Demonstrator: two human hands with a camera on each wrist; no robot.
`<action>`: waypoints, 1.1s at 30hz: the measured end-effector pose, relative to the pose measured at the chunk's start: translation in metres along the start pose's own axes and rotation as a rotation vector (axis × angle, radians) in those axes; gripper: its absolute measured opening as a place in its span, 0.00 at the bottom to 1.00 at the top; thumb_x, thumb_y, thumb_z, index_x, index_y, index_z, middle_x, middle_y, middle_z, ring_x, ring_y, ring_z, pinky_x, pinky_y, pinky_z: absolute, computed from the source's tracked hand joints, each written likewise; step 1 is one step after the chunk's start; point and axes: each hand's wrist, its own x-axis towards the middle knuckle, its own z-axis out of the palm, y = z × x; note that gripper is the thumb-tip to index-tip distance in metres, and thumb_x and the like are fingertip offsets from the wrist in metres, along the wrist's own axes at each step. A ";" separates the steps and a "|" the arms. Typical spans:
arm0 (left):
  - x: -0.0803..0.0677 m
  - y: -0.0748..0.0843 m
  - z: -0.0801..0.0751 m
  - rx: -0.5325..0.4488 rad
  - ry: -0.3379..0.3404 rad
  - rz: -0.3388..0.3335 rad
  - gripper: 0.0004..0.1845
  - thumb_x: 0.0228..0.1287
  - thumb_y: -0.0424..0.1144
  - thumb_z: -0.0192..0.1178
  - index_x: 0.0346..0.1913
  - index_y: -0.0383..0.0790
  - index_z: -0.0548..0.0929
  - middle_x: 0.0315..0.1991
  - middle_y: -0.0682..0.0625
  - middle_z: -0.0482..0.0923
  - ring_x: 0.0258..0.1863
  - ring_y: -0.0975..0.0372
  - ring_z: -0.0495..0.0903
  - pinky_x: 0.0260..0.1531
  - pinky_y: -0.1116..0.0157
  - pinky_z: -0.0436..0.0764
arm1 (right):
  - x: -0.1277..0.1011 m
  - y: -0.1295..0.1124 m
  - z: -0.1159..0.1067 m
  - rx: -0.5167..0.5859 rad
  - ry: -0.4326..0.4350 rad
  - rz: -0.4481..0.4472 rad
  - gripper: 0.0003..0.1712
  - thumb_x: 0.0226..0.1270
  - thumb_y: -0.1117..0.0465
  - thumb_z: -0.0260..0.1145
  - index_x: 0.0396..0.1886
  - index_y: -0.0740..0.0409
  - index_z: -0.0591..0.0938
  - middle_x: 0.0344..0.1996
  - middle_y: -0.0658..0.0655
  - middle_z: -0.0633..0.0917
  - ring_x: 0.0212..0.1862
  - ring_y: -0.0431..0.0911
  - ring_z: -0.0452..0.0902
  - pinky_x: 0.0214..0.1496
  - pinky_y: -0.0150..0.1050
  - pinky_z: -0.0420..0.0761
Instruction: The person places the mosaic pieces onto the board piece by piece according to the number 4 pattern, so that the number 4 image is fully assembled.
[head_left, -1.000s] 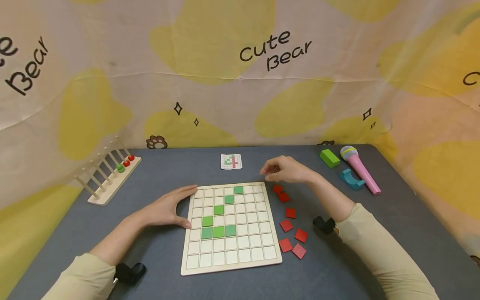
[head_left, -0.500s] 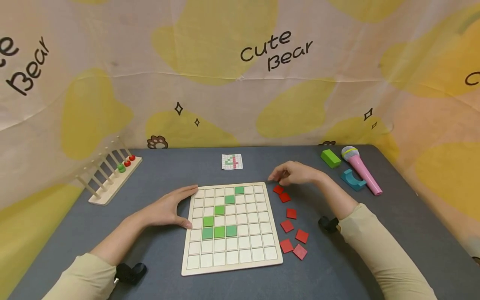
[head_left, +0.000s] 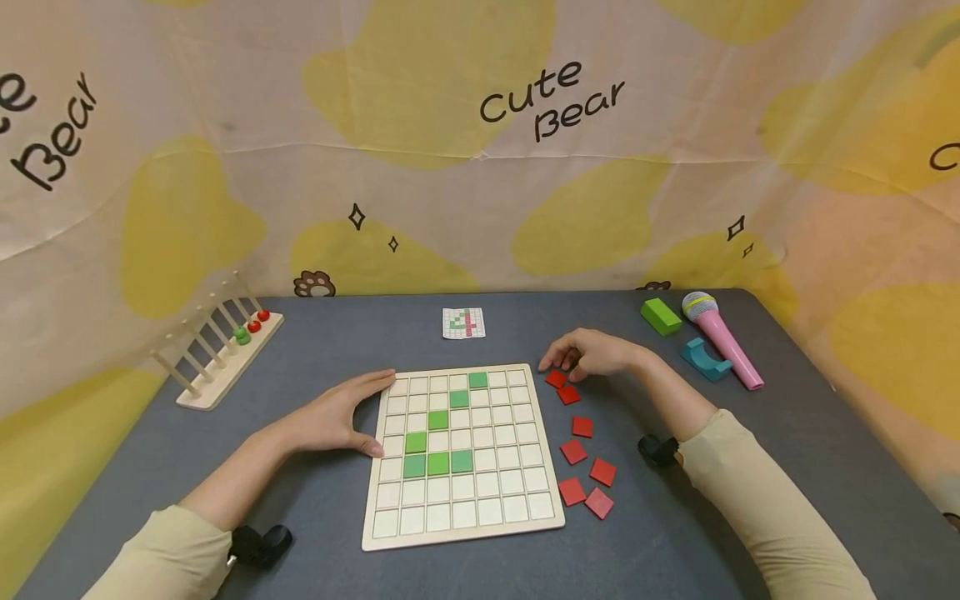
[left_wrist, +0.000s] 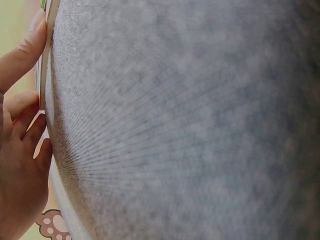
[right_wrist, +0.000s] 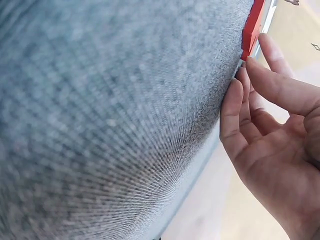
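Observation:
Along the left edge of a pale wooden grid board (head_left: 512,507), my left hand (head_left: 324,417) rests with thumb and fingers spread apart, touching the rim. Green square tiles (head_left: 438,420) fill several cells in a diagonal and a short row. Beyond the board's far right corner, my right hand (head_left: 596,352) hovers low with loosely bent fingers over the two farthest red tiles (head_left: 556,378). In the right wrist view its thumb tip comes right up to a red tile (right_wrist: 253,30), and nothing is held. More loose red tiles (head_left: 573,452) lie down the board's right side.
Behind the board lies a small grid card (head_left: 463,323) with a green and red figure 4. A peg rack (head_left: 225,362) with red and green beads stands at the left. At the back right are a green block (head_left: 660,317), a blue arch (head_left: 705,359) and a pink microphone (head_left: 722,340).
My right hand has moved right and slightly nearer, lowering toward the far red tiles. My left hand and the board stay put.

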 end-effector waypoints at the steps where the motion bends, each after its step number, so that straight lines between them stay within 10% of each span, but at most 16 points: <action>1: 0.000 0.000 0.000 0.000 0.000 0.000 0.60 0.41 0.60 0.77 0.75 0.35 0.61 0.75 0.38 0.61 0.74 0.41 0.61 0.69 0.38 0.63 | 0.000 0.000 0.000 -0.005 0.001 0.004 0.27 0.55 0.81 0.61 0.53 0.57 0.85 0.43 0.60 0.81 0.43 0.48 0.73 0.43 0.36 0.77; 33: 0.001 0.001 -0.002 0.007 -0.002 0.008 0.60 0.42 0.61 0.76 0.75 0.34 0.61 0.76 0.38 0.61 0.74 0.41 0.61 0.69 0.39 0.64 | 0.004 -0.004 0.012 -0.131 0.187 0.054 0.13 0.54 0.66 0.76 0.38 0.56 0.81 0.34 0.54 0.83 0.37 0.44 0.77 0.40 0.36 0.78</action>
